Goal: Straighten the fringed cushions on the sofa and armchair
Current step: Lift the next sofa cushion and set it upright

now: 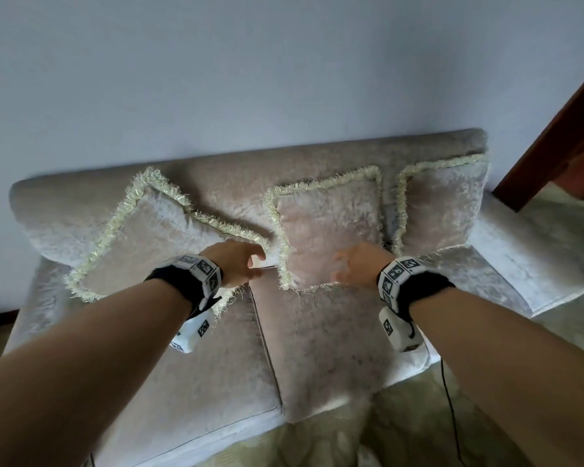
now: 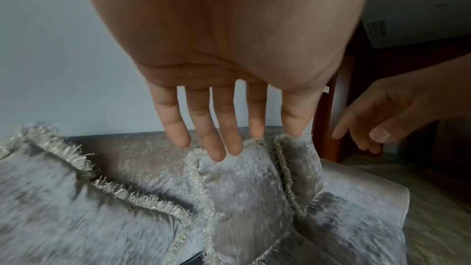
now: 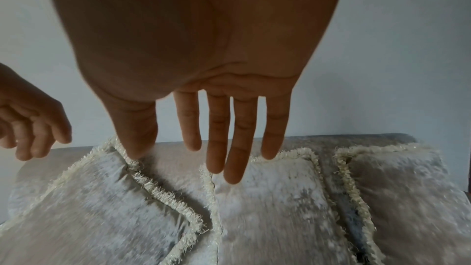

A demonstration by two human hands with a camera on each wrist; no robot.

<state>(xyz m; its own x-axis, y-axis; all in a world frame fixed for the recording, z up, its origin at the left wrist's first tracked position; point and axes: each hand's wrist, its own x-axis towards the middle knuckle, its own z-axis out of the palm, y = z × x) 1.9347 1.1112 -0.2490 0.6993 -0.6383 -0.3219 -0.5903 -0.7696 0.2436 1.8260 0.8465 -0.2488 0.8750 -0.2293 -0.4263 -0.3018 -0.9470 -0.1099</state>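
Three pale velvet cushions with cream fringe lean on the sofa back. The left cushion point(image 1: 149, 244) point(image 2: 63, 198) point(image 3: 89, 209) lies tilted on one corner. Upright beside it are the middle cushion point(image 1: 327, 227) point(image 2: 242, 198) point(image 3: 267, 198) and the right cushion point(image 1: 442, 207) point(image 2: 300, 164) point(image 3: 407, 188). My left hand point(image 1: 255, 264) point(image 2: 219, 138) is over the tilted cushion's right corner, fingers spread and empty. My right hand point(image 1: 338, 267) point(image 3: 216, 158) is over the middle cushion's lower part, fingers straight and holding nothing. I cannot tell whether either hand touches fabric.
The sofa seat point(image 1: 216, 365) has two pads with a seam between them. Its right armrest point(image 1: 520, 251) ends near a dark wooden door frame point(image 1: 560, 129). A plain wall point(image 1: 250, 79) stands behind. A black cable point(image 1: 450, 416) runs over the patterned floor point(image 1: 418, 433).
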